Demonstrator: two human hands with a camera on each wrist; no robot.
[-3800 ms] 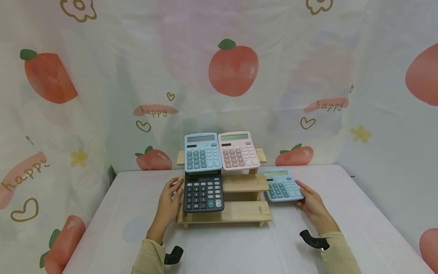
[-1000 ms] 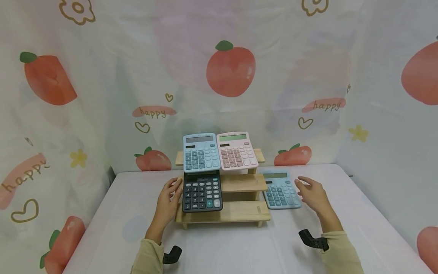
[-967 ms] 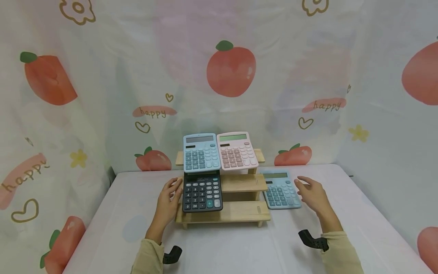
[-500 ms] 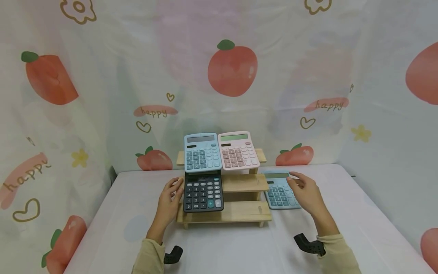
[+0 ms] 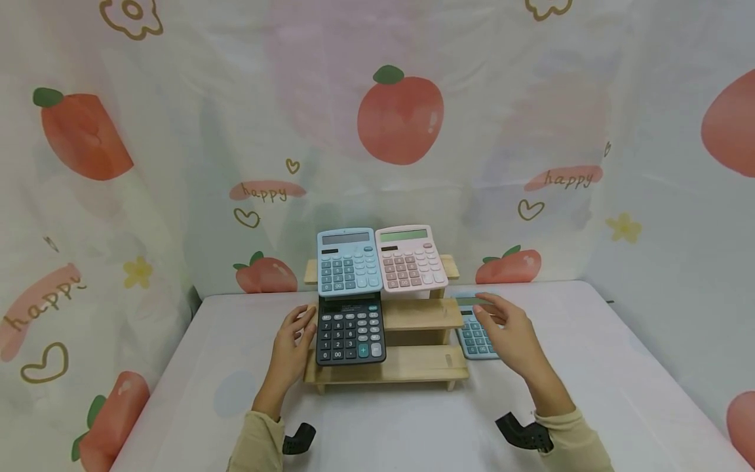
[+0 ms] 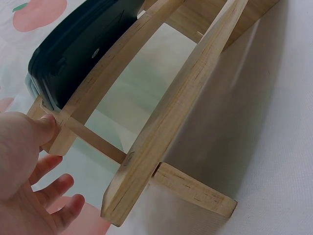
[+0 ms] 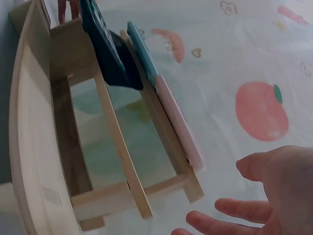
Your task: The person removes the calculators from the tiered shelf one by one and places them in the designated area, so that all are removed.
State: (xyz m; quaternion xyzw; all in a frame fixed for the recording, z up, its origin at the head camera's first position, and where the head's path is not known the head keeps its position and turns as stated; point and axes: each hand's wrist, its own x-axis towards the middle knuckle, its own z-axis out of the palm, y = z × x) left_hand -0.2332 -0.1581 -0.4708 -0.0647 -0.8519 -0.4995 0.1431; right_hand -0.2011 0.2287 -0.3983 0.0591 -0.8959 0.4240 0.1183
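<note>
My left hand [image 5: 290, 349] rests its fingers against the left end of the wooden tiered rack [image 5: 413, 364]. In the left wrist view its thumb [image 6: 45, 128] touches the plank end, beside the black calculator [image 6: 85, 51], and the other fingers hang loose. That black calculator [image 5: 350, 334] leans on the middle tier. My right hand [image 5: 512, 337] hovers over a blue calculator [image 5: 478, 341] right of the rack and hides its right part. Its fingers are loosely bent and apart, with nothing between them in the right wrist view.
On the top tier lean another blue calculator [image 5: 348, 262] and a pink calculator [image 5: 411, 257], side by side. The rack stands on a white-covered table [image 5: 401, 432]. A patterned cloth [image 5: 401, 196] hangs behind. Each wrist wears a black device [image 5: 299, 438].
Earlier my right hand held the right-hand blue calculator by its edge, then let go. Now that hand has moved left over it. My left hand has stayed at the rack.
</note>
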